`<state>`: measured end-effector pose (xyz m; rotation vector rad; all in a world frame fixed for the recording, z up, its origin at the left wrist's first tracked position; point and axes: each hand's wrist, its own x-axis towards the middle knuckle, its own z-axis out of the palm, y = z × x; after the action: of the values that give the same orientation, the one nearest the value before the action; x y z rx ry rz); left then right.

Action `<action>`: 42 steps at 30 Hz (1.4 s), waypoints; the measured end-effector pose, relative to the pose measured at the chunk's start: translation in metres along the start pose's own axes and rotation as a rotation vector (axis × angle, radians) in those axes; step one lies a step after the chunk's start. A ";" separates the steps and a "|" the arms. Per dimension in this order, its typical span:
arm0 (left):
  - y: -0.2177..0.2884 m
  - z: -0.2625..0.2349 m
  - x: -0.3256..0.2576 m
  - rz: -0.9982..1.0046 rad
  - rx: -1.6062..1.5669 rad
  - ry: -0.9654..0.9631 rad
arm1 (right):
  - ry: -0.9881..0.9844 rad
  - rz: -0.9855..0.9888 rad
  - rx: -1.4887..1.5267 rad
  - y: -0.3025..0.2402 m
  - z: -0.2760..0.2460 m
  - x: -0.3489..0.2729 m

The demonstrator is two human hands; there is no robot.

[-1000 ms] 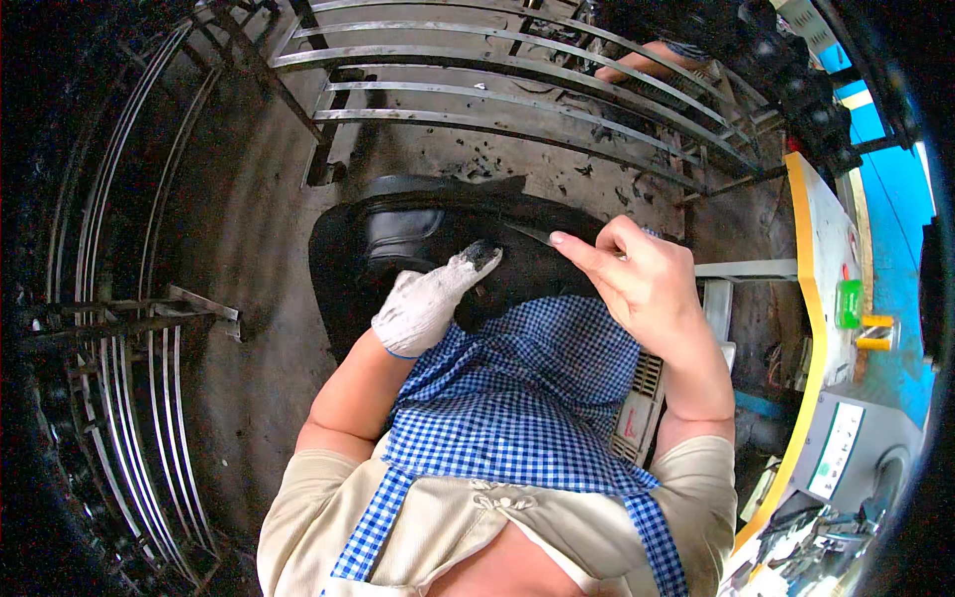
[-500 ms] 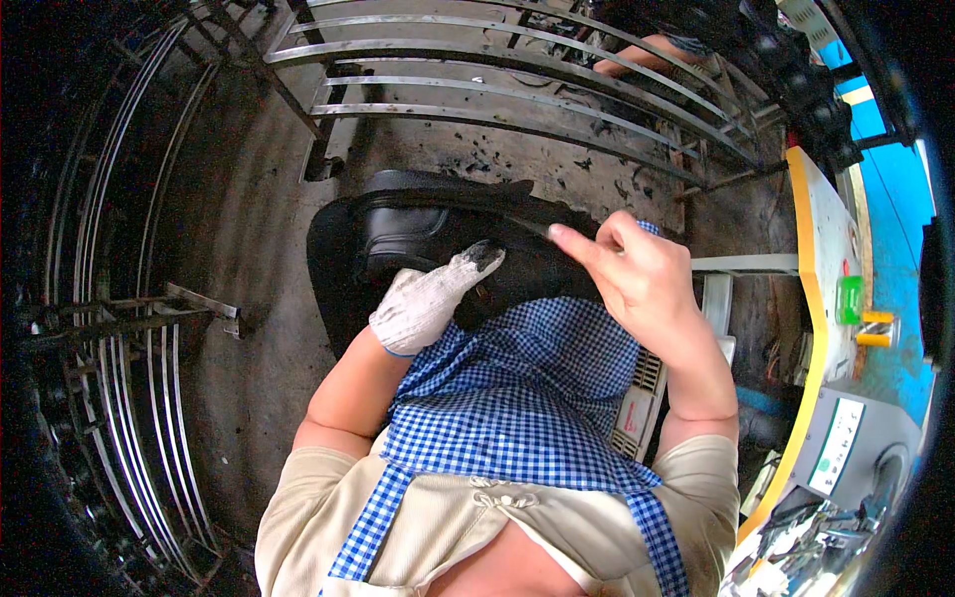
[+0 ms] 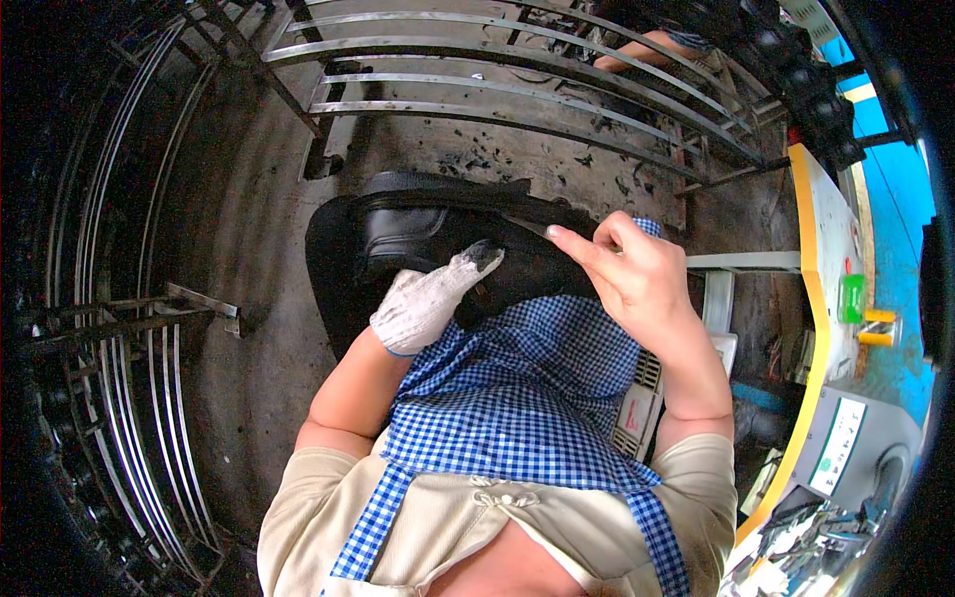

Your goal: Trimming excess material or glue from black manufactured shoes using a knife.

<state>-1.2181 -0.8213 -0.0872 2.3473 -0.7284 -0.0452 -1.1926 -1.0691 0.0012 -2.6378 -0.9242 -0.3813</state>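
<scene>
A black leather shoe (image 3: 403, 229) lies on its side across a black cloth (image 3: 323, 249) over my lap, its sole edge facing away from me. My left hand (image 3: 428, 303), in a white knit glove with blackened thumb tip, is closed on the shoe from the near side; most of its fingers are hidden. My bare right hand (image 3: 642, 279) pinches the end of a slim, dark blade-like piece (image 3: 524, 224). The other end of that piece meets the sole edge; I cannot tell whether it is a knife or a strip.
Metal rack rails (image 3: 517, 55) run across the far side, and another rack (image 3: 149, 398) stands at the left. Black scraps litter the floor (image 3: 438, 139). At my right is a yellow-edged table (image 3: 818, 298) with a green container (image 3: 851, 298) and a grey box (image 3: 856, 438). Beyond the rails another person's arm (image 3: 637, 52) shows.
My right hand has shifted very slightly left with the slim piece. My left hand and the shoe have hardly moved.
</scene>
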 end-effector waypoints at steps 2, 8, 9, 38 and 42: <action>0.004 -0.003 0.001 -0.054 -0.019 -0.072 | -0.062 0.012 0.099 0.004 -0.003 -0.002; 0.002 0.001 0.000 -0.044 0.022 -0.101 | -0.017 -0.009 0.044 0.005 0.002 -0.001; 0.002 0.001 0.000 -0.042 0.021 -0.088 | -0.019 -0.008 0.043 0.003 0.003 -0.001; 0.001 -0.002 0.002 -0.072 -0.021 -0.128 | -0.042 -0.057 -0.033 0.003 -0.009 0.008; 0.006 -0.002 0.005 -0.217 -0.404 -0.087 | -0.043 -0.048 -0.004 0.005 -0.013 0.005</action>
<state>-1.2164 -0.8264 -0.0814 2.0322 -0.4506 -0.3577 -1.1874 -1.0747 0.0136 -2.6409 -1.0023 -0.3397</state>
